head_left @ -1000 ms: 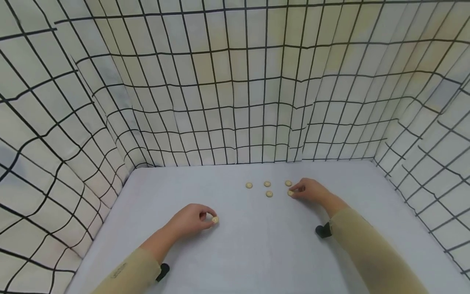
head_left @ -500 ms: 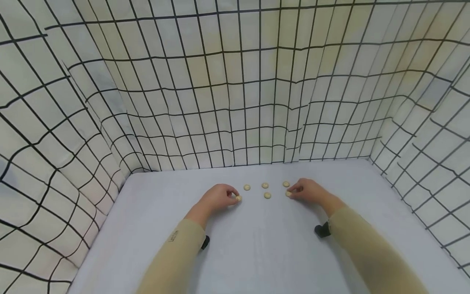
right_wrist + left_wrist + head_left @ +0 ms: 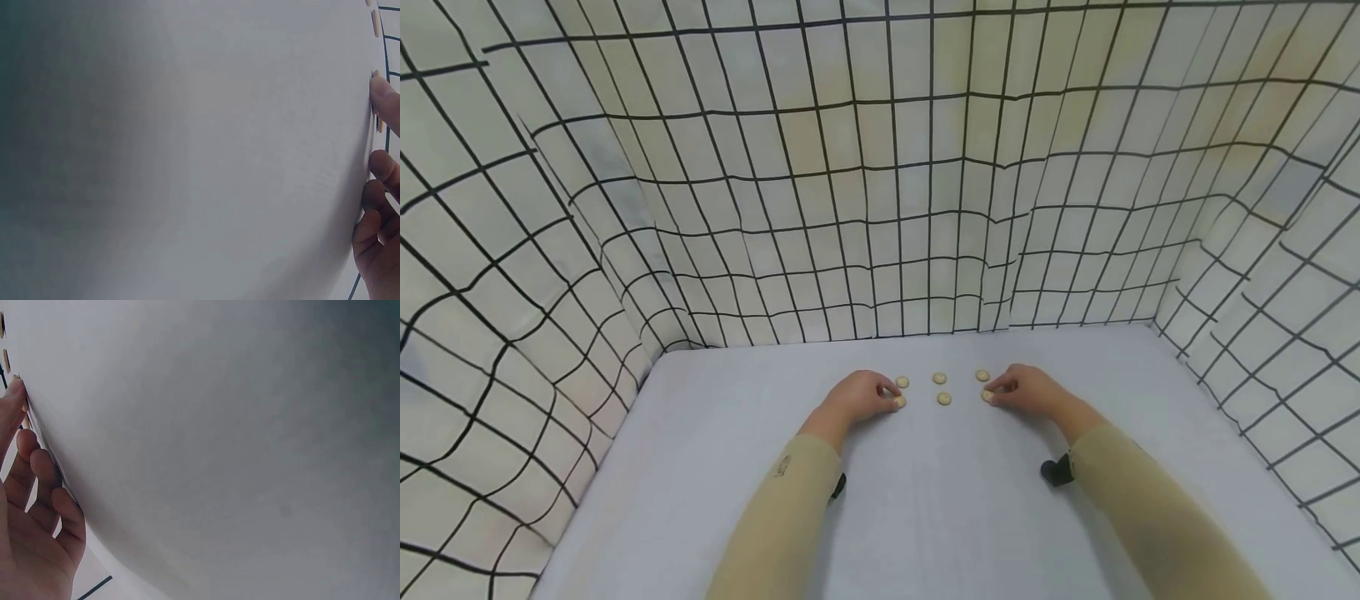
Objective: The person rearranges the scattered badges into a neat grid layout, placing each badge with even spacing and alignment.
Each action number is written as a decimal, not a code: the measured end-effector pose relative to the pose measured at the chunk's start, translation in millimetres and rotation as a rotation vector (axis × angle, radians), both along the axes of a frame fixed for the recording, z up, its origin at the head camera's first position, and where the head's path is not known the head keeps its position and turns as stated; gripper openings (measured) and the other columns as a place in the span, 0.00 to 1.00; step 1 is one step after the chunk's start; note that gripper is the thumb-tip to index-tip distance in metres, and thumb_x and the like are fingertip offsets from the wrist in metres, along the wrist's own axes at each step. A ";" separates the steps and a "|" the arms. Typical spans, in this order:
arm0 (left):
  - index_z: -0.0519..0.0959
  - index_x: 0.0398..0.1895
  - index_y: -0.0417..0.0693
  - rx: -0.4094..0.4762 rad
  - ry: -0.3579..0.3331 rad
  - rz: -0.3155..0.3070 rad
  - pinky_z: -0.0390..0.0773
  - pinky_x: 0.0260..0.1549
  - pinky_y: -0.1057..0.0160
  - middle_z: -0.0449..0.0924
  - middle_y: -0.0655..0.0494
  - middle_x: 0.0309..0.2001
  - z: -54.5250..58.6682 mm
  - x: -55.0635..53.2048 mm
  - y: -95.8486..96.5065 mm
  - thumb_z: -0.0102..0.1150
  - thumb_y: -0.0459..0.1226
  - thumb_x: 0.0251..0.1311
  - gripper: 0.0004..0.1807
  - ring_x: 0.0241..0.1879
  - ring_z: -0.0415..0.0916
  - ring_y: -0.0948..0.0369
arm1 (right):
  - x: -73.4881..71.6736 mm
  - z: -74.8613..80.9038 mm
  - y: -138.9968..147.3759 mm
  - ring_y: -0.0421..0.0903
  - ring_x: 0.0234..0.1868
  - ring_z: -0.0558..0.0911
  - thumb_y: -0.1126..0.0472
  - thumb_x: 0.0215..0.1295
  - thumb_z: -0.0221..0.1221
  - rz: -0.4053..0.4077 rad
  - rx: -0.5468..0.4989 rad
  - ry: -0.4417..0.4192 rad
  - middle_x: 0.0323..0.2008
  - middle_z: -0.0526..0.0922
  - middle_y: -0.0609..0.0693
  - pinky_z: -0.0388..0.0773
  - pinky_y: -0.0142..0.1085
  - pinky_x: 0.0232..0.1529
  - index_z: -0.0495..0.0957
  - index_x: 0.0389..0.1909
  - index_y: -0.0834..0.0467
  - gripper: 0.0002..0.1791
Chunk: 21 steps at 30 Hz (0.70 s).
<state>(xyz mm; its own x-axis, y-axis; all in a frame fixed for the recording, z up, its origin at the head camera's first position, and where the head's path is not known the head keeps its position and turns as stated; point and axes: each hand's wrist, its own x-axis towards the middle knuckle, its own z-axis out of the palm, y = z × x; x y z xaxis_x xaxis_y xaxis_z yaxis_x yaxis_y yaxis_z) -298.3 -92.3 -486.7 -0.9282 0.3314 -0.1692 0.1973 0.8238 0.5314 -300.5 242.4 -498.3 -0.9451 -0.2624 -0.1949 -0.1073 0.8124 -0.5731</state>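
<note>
In the head view, small round beige discs lie in two short rows on the white table [image 3: 917,500]. My left hand [image 3: 861,397] pinches the front-left disc [image 3: 900,402] at the table surface, just in front of the back-left disc [image 3: 902,382]. On the other side, my right hand [image 3: 1033,390] has thumb and finger on the front-right disc [image 3: 988,396], close to the back-right disc [image 3: 982,376]. Between the hands lie a back-middle disc [image 3: 939,378] and a front-middle disc [image 3: 944,399]. Both wrist views show curled fingers low over the tabletop; the pinched discs are mostly hidden there.
White walls with a black grid [image 3: 880,192] enclose the table at the back and both sides. A black wrist device [image 3: 1057,472] protrudes below the right sleeve [image 3: 1142,492]. White tabletop stretches in front of the discs.
My left hand has carried its disc forward and right, from left of the group to the front-left spot of the rows. The right hand stays at its disc.
</note>
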 end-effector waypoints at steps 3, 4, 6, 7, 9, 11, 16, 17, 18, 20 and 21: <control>0.88 0.45 0.60 0.000 -0.012 0.006 0.73 0.48 0.57 0.81 0.60 0.41 2.0 0.2 1.2 0.70 0.47 0.59 0.12 0.41 0.73 0.61 | -1.0 0.6 -0.5 0.49 0.49 0.76 0.53 0.60 0.69 -0.002 -0.001 -0.004 0.44 0.79 0.47 0.72 0.48 0.53 0.86 0.50 0.49 0.16; 0.88 0.45 0.60 0.000 -0.016 0.008 0.73 0.49 0.56 0.81 0.60 0.42 2.4 0.4 1.5 0.70 0.47 0.59 0.12 0.43 0.74 0.61 | -1.1 0.9 -0.8 0.49 0.49 0.76 0.54 0.60 0.69 -0.003 -0.001 -0.003 0.44 0.79 0.47 0.72 0.48 0.53 0.86 0.50 0.49 0.16; 0.87 0.46 0.60 0.000 -0.021 0.011 0.73 0.53 0.55 0.82 0.59 0.46 2.8 0.5 2.1 0.69 0.47 0.59 0.12 0.47 0.75 0.60 | -1.0 1.0 -1.3 0.49 0.49 0.76 0.54 0.60 0.69 -0.005 -0.001 0.000 0.44 0.79 0.47 0.72 0.48 0.53 0.86 0.50 0.50 0.16; 0.87 0.46 0.60 0.000 -0.024 0.013 0.73 0.53 0.55 0.82 0.59 0.47 2.6 0.8 1.8 0.69 0.47 0.59 0.13 0.47 0.75 0.60 | -0.9 0.9 -2.1 0.49 0.49 0.76 0.54 0.60 0.69 -0.006 -0.003 0.000 0.44 0.79 0.47 0.72 0.48 0.53 0.86 0.50 0.50 0.16; 0.87 0.47 0.61 -0.007 -0.028 0.014 0.73 0.53 0.55 0.82 0.59 0.47 1.3 1.3 0.9 0.69 0.48 0.59 0.13 0.47 0.75 0.60 | -0.4 0.5 -3.5 0.49 0.49 0.76 0.54 0.59 0.69 -0.004 -0.007 0.000 0.44 0.80 0.48 0.72 0.48 0.53 0.86 0.49 0.50 0.16; 0.87 0.48 0.62 -0.009 -0.034 0.018 0.73 0.50 0.55 0.81 0.59 0.45 0.1 2.1 -0.5 0.69 0.49 0.59 0.14 0.45 0.74 0.60 | 0.2 0.3 -4.9 0.50 0.49 0.76 0.54 0.59 0.69 -0.006 -0.010 -0.009 0.45 0.80 0.48 0.72 0.48 0.53 0.86 0.49 0.50 0.17; 0.86 0.50 0.62 0.011 -0.042 0.035 0.73 0.46 0.56 0.78 0.58 0.42 1.6 1.7 -3.0 0.69 0.49 0.58 0.16 0.41 0.72 0.60 | -0.3 1.7 -4.0 0.51 0.52 0.76 0.53 0.60 0.69 -0.010 -0.017 -0.013 0.48 0.80 0.49 0.71 0.50 0.56 0.85 0.51 0.49 0.17; 0.86 0.51 0.62 0.022 -0.045 0.040 0.74 0.46 0.55 0.78 0.58 0.43 2.8 1.4 -3.6 0.70 0.49 0.58 0.17 0.42 0.72 0.60 | -0.9 1.9 -3.4 0.52 0.52 0.76 0.53 0.60 0.69 -0.010 -0.018 -0.009 0.48 0.80 0.50 0.71 0.50 0.56 0.85 0.52 0.48 0.18; 0.85 0.51 0.62 0.032 -0.050 0.047 0.74 0.46 0.55 0.78 0.57 0.43 4.1 1.2 -4.1 0.70 0.50 0.58 0.18 0.42 0.72 0.59 | -1.6 1.9 -2.7 0.51 0.52 0.76 0.52 0.60 0.69 -0.009 -0.019 -0.004 0.48 0.80 0.50 0.71 0.50 0.56 0.85 0.52 0.48 0.18; 0.85 0.53 0.63 0.044 -0.053 0.055 0.74 0.46 0.55 0.78 0.57 0.44 6.5 0.7 -5.3 0.69 0.52 0.57 0.20 0.42 0.72 0.59 | -2.7 1.6 -1.1 0.51 0.51 0.76 0.52 0.60 0.69 -0.008 -0.020 0.001 0.49 0.80 0.50 0.71 0.49 0.54 0.84 0.53 0.48 0.19; 0.84 0.53 0.64 0.049 -0.055 0.056 0.74 0.46 0.55 0.78 0.57 0.44 7.4 0.6 -6.4 0.69 0.53 0.58 0.20 0.42 0.73 0.59 | -3.1 1.4 -0.2 0.51 0.50 0.75 0.51 0.60 0.69 -0.011 -0.022 -0.001 0.48 0.80 0.50 0.72 0.49 0.53 0.84 0.54 0.48 0.20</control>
<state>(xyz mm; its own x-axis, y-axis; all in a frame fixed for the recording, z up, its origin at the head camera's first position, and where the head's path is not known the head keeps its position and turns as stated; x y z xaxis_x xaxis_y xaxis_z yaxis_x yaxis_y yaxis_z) -297.7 -98.7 -479.3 -0.9351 0.2888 -0.2056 0.1211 0.8054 0.5802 -303.6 242.2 -497.0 -0.9478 -0.2558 -0.1904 -0.0976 0.8010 -0.5906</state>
